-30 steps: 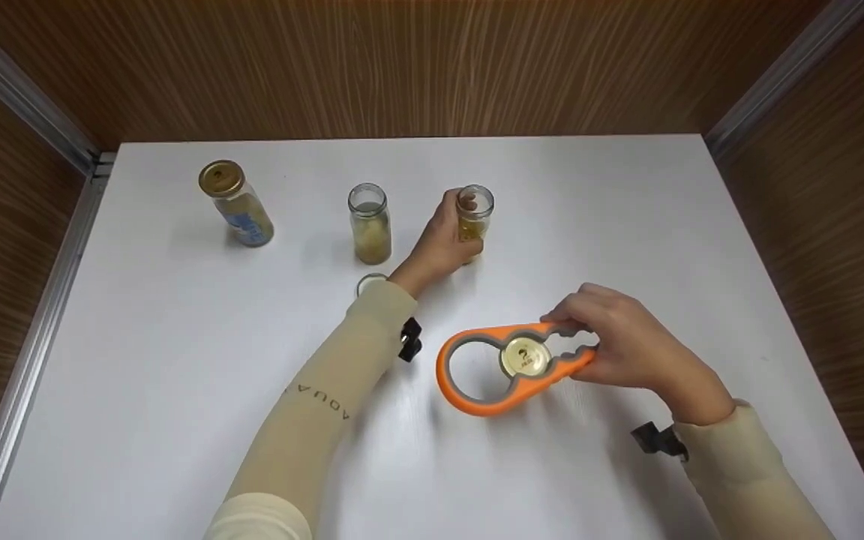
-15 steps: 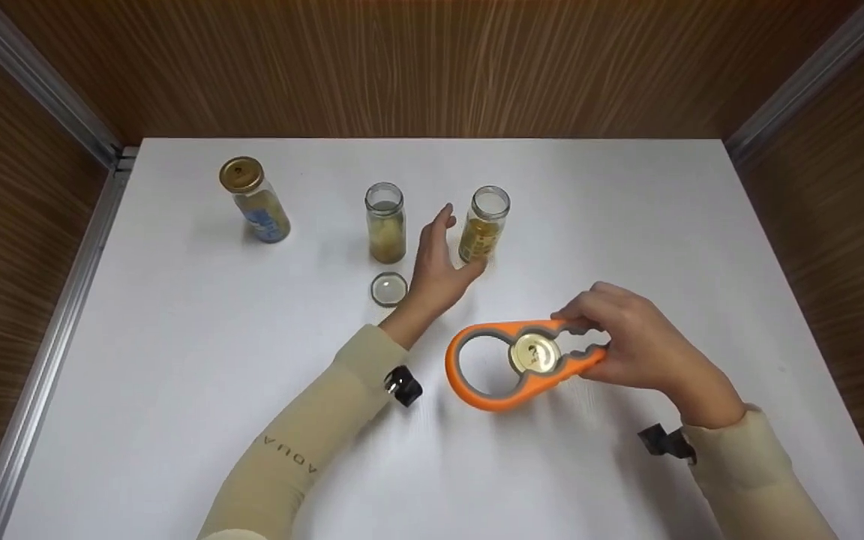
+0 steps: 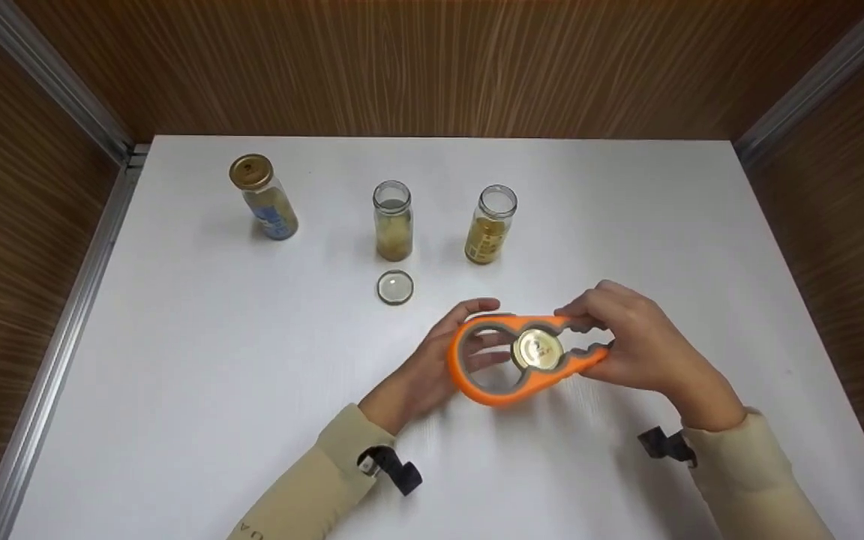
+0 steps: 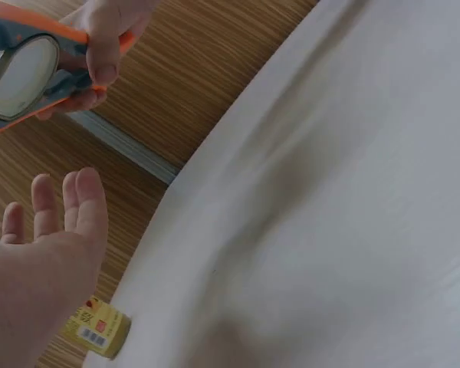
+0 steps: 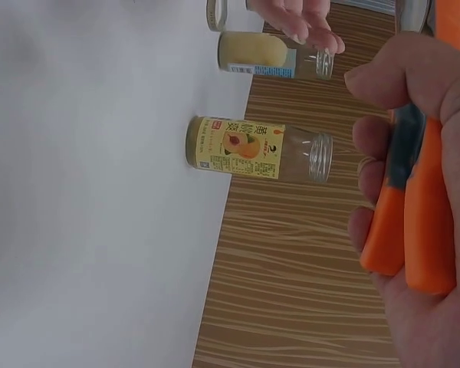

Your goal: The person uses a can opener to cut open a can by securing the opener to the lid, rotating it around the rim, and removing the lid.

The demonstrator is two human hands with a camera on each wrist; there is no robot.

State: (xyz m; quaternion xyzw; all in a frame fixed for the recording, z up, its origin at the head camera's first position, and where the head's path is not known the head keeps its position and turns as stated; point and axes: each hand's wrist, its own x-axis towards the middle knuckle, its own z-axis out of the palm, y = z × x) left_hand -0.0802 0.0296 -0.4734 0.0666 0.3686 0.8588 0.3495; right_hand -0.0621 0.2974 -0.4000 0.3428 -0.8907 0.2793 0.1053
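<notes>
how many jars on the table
3, in a row at the far side: a capped jar on the left, an open middle jar, an open right jar. None seem hidden.

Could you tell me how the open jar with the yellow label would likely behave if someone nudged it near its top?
The yellow-labelled jar stands tall and narrow on the white table, so it may tip. It looks like glass, so probably fragile. Its lid is off, so the contents could spill.

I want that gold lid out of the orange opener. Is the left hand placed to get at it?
Probably yes. The left hand sits open just under the orange opener, which the right hand grips, fingers reaching toward the gold lid. Nothing lies between them.
</notes>
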